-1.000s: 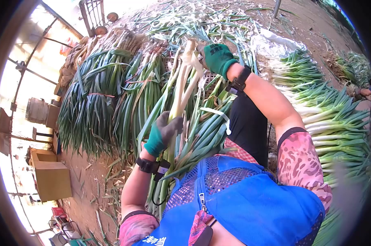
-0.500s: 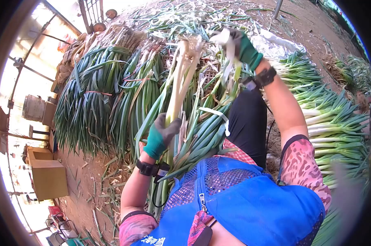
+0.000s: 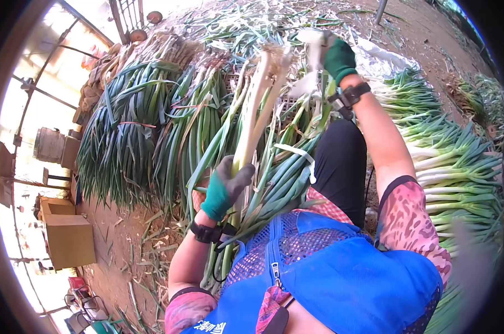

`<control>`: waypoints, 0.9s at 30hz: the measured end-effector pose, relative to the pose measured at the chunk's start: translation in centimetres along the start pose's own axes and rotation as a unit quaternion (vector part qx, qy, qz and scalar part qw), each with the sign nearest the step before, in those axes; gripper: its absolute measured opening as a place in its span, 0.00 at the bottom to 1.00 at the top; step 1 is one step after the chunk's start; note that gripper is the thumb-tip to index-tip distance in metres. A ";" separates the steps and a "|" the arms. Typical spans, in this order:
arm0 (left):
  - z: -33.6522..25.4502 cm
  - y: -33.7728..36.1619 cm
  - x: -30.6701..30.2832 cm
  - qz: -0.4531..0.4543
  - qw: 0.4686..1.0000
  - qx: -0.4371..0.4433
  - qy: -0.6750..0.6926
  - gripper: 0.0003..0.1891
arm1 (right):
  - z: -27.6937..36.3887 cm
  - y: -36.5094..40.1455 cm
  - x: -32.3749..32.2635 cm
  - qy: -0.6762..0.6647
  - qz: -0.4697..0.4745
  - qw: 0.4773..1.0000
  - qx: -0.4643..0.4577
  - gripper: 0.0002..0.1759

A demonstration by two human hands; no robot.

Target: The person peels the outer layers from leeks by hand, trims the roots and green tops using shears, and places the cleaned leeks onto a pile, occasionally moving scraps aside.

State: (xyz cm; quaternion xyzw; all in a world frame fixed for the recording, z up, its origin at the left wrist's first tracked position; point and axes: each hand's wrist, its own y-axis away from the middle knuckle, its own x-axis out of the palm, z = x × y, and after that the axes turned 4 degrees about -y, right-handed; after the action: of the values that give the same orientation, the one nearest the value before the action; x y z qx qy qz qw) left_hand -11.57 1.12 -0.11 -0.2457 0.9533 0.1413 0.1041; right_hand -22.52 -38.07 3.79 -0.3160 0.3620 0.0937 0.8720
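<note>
My left hand (image 3: pixel 227 186), in a green glove with grey fingers, is closed around the stalks of a few long green onions (image 3: pixel 248 133). Their pale lower ends and brown roots point up and away from me, and the leaves run down past my wrist. Up and to the right, my gloved right hand (image 3: pixel 338 55) pinches a whitish strip of peeled onion skin (image 3: pixel 313 42), which dangles beside the roots. More loose leaves and a white band (image 3: pixel 294 151) lie over the onions between my arms and my knee.
Tied bundles of green onions (image 3: pixel 132 133) lie to the left. Cleaned onions (image 3: pixel 446 167) are stacked in a long row on the right. Peelings (image 3: pixel 246 28) litter the far ground by a white sheet (image 3: pixel 385 55). A wooden box (image 3: pixel 68 239) stands at lower left.
My right hand has moved slightly up and to the right with the whitish skin strip. The left hand and the onions in it have shifted a little to the right.
</note>
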 end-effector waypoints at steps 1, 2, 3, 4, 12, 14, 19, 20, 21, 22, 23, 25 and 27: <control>0.1 0.0 -0.2 -0.001 1.000 0.003 0.013 0.20 | -0.5 0.3 -0.6 -0.086 0.018 0.996 -0.029 0.12; 0.2 -0.2 -0.1 -0.004 1.000 0.000 0.020 0.18 | -0.9 1.0 -1.2 -0.170 0.035 0.983 -0.057 0.12; 0.3 -0.4 0.0 -0.004 1.000 -0.004 0.026 0.15 | -3.4 0.4 1.2 -0.426 0.167 0.889 -0.011 0.12; 0.3 -0.7 0.1 -0.004 0.999 -0.006 0.031 0.13 | -5.5 0.8 3.7 -0.642 0.260 0.720 0.035 0.13; -0.1 -0.7 0.2 0.006 0.998 -0.043 0.040 0.20 | 1.1 10.4 3.8 -0.731 0.197 0.650 0.056 0.14; -0.4 -0.5 0.8 -0.002 0.999 0.007 -0.040 0.21 | 2.8 11.2 4.1 -0.615 0.171 0.769 -0.030 0.08; -0.1 -0.4 1.2 0.009 0.999 -0.006 0.031 0.23 | 4.1 10.3 4.2 -0.309 0.192 0.914 -0.178 0.24; 0.2 -0.4 1.2 0.007 0.999 0.010 0.053 0.23 | 4.8 10.3 3.1 -0.262 0.228 0.925 -0.152 0.30; 0.4 -0.4 1.1 0.004 0.997 0.024 0.073 0.24 | 5.7 10.3 1.9 -0.211 0.264 0.932 -0.128 0.36; 0.3 -0.4 1.0 0.006 0.998 0.021 0.062 0.24 | 5.1 10.2 2.9 -0.243 0.252 0.922 -0.167 0.37; -0.2 -0.3 1.0 0.007 0.999 0.017 0.051 0.25 | 5.1 10.1 3.5 -0.274 0.241 0.908 -0.206 0.37; -0.3 -0.2 0.9 0.015 0.999 0.013 0.041 0.25 | 4.4 10.2 4.2 -0.310 0.191 0.894 -0.263 0.36; 0.1 -0.2 0.8 0.028 0.999 0.015 0.041 0.26 | 5.8 10.1 2.8 -0.223 0.215 0.928 -0.209 0.31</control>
State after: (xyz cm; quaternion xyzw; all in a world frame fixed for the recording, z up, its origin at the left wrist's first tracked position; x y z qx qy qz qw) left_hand -12.16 0.63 -0.51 -0.2233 0.9652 0.1196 0.0648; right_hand -21.17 -26.74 0.10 -0.3764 0.1902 0.4206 0.8032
